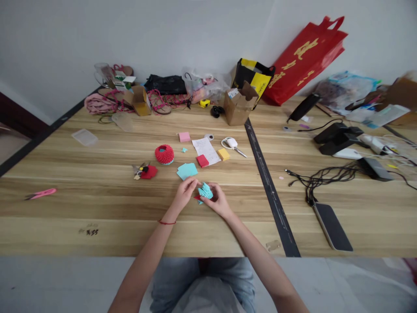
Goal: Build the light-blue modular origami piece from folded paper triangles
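My right hand (220,202) is wrapped round a turquoise folded-paper model (205,191) made of many small pointed pieces, with a bit of red paper at its lower left. Close to the model's left side, my left hand (186,192) is closed in a pinch; what lies between its fingertips is too small to make out. Just beyond the hands are turquoise paper sheets (187,170) and a tiny turquoise folded piece (184,150). A round red folded-paper bowl (164,154) with a turquoise base stands farther left.
Near the hands lie red (202,161), yellow (223,154) and pink paper pads (184,137), a written sheet (204,148) and scissors (239,151). Pink snips (41,194) rest at far left. Cables (332,176) and a power bank (332,227) occupy the right; bags and boxes line the wall.
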`<move>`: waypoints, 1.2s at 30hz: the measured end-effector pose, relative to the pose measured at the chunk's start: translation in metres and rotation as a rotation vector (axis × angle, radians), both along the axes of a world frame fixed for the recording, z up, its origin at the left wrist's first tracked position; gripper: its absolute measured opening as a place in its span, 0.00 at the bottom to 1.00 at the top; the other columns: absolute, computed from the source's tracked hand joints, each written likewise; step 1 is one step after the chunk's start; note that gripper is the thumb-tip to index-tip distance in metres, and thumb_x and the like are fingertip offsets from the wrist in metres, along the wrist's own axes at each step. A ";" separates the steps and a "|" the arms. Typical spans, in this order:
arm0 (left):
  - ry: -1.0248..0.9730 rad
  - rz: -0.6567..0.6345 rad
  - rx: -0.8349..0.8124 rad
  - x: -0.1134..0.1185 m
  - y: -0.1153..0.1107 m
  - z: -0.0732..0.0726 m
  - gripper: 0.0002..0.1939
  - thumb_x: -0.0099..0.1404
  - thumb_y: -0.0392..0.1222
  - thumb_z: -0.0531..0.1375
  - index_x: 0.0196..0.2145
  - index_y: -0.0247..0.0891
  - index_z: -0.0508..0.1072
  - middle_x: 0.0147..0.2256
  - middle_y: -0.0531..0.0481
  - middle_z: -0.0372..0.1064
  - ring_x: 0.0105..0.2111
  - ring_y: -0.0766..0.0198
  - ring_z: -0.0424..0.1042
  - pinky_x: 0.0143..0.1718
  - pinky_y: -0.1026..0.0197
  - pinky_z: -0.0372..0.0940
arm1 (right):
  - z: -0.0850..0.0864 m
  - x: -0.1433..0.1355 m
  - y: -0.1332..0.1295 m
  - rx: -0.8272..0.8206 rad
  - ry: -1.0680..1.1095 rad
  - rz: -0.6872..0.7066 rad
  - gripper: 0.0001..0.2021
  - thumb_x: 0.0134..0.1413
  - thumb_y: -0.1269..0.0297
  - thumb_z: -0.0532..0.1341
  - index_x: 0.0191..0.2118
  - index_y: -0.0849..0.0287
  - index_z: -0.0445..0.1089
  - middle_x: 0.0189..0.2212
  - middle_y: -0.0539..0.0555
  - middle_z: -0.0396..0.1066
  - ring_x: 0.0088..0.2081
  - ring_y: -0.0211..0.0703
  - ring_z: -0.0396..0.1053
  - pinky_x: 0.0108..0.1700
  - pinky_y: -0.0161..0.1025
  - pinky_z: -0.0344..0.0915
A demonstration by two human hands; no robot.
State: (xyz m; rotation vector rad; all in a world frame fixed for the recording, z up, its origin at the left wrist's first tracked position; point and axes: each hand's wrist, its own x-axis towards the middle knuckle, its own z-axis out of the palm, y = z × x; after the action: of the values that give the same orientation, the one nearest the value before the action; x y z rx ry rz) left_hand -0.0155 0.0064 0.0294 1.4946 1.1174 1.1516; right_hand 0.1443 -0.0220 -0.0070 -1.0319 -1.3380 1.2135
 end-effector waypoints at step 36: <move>-0.031 -0.104 -0.006 0.007 -0.010 -0.001 0.14 0.55 0.43 0.64 0.38 0.37 0.67 0.31 0.51 0.65 0.29 0.67 0.64 0.31 0.64 0.59 | 0.014 0.013 0.011 -0.413 0.706 0.258 0.10 0.43 0.61 0.58 0.35 0.58 0.66 0.24 0.50 0.67 0.22 0.39 0.61 0.25 0.37 0.57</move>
State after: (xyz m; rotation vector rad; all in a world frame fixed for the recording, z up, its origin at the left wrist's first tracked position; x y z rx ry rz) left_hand -0.0083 -0.0035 0.0283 1.5075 1.0093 1.0946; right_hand 0.1572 -0.0106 0.0066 -0.6014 -0.6861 1.8810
